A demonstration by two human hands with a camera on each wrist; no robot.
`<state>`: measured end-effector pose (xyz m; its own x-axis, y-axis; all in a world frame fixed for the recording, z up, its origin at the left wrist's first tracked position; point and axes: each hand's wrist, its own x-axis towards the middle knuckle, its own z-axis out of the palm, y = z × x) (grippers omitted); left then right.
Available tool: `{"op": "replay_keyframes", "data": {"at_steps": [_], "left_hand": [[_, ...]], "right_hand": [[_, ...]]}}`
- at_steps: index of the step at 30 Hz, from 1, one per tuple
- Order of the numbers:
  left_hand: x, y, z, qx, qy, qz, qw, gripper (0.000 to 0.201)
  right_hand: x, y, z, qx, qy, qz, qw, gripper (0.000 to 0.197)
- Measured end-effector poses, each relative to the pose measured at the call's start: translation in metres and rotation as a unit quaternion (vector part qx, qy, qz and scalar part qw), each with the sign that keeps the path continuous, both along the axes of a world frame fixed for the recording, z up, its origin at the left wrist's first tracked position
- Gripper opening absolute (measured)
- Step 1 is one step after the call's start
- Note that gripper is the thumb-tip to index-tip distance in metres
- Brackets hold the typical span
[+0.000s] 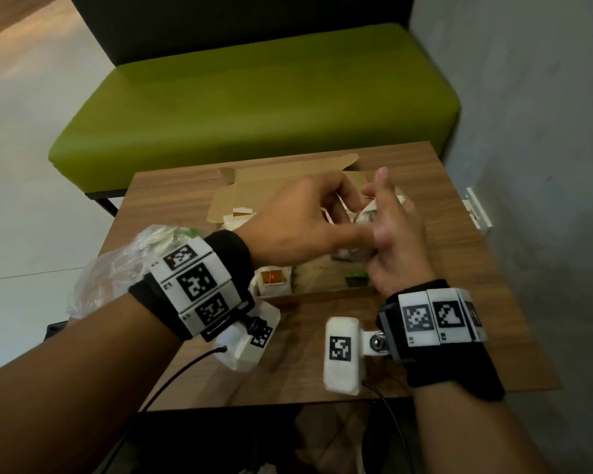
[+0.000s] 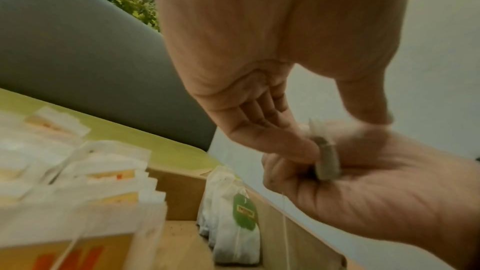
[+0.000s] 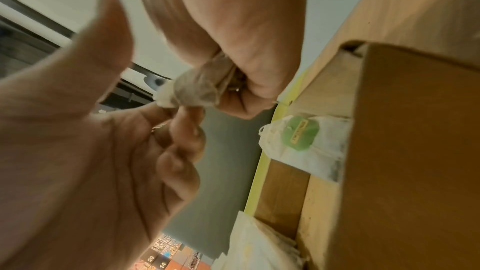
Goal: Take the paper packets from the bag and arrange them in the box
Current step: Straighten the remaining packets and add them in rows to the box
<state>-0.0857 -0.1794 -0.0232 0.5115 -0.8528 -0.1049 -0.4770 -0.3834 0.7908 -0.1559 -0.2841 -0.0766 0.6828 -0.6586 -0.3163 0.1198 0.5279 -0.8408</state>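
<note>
Both forearms are bare; each wrist wears a black fabric band (image 1: 226,248) under a white block strap printed with black square markers (image 1: 194,285), a white marker-tagged camera pod (image 1: 342,354) and a thin black cable (image 1: 182,371)

Both hands (image 1: 302,217) together above the open cardboard box (image 1: 281,186); plastic bag (image 1: 117,268) leftward

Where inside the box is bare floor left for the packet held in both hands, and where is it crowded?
Bare box floor runs between the rows of yellow-labelled packets and the green-tagged tea bags leaning on the far wall. The yellow-labelled side is packed tight. The left hand and right hand pinch the packet above that gap.
</note>
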Motion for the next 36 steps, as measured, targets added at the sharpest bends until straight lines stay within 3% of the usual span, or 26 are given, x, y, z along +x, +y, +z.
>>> {"op": "replay_keyframes", "data": {"at_steps": [2,5,9,14,19,21,25,29,32,36], "left_hand": [[0.001,0.0,-0.004,0.008,0.002,-0.02,1.0,0.04],[0.01,0.003,-0.007,-0.013,0.019,0.014,1.0,0.028],[0.028,0.013,-0.003,-0.002,-0.025,0.043,0.999,0.004],[0.041,0.021,-0.003,-0.001,-0.06,0.099,0.993,0.006],[0.038,0.022,-0.004,-0.07,0.059,0.13,0.987,0.001],[0.036,0.023,-0.005,-0.079,0.075,0.124,0.986,0.003],[0.031,0.023,-0.006,-0.105,0.106,0.129,0.98,0.002],[0.032,0.022,-0.004,-0.152,0.159,0.151,0.964,0.009],[0.035,0.022,-0.002,-0.164,0.159,0.17,0.959,0.006],[0.042,0.024,-0.006,-0.141,0.075,0.225,0.961,0.012]], "right_hand": [[0.002,0.002,0.002,0.021,-0.007,0.0,1.0,0.032],[0.003,0.001,0.0,0.056,-0.039,0.007,0.998,0.025],[0.001,-0.005,-0.004,0.059,-0.051,-0.013,0.997,0.015],[-0.001,-0.008,-0.003,0.076,-0.049,-0.027,0.996,0.012],[-0.003,-0.005,-0.004,-0.002,-0.019,0.049,0.999,0.012],[-0.005,-0.003,-0.003,-0.04,-0.027,0.085,0.995,0.01],[-0.005,0.0,-0.006,-0.129,-0.032,0.144,0.981,0.023],[-0.003,0.006,-0.009,-0.181,-0.001,0.171,0.969,0.005],[-0.003,0.006,-0.009,-0.188,0.002,0.159,0.969,0.007],[-0.006,0.002,-0.006,-0.171,-0.017,0.155,0.973,0.018]]}}
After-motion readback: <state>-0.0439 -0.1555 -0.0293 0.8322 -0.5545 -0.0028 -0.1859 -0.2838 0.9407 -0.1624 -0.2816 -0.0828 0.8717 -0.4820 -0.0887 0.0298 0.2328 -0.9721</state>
